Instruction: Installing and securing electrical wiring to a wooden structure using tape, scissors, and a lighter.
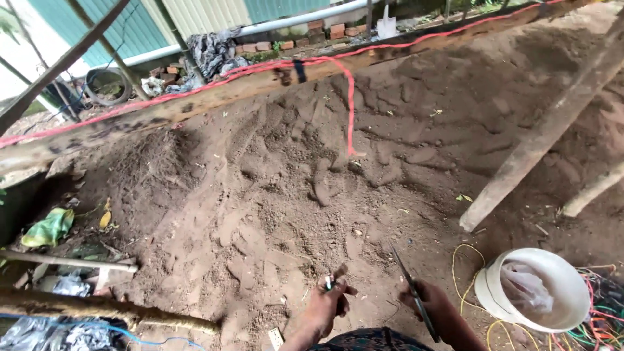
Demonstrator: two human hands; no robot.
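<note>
Pinching a short wire piece [329,282] in our left hand [325,305], right hand [426,300] closed around dark pliers [412,292], above the soil floor [273,195]. Wire could slip into dirt; tangled cables [595,305] beside white bucket [539,286] may snag.

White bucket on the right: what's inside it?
Inside the white bucket lies a crumpled, translucent plastic bag, resting against the inner wall. The bag covers the bottom, so anything beneath it is hidden. Coloured wires lie on the ground beside it, outside.

A crumpled clear plastic bag [524,286] lies inside the white bucket [552,260].
</note>
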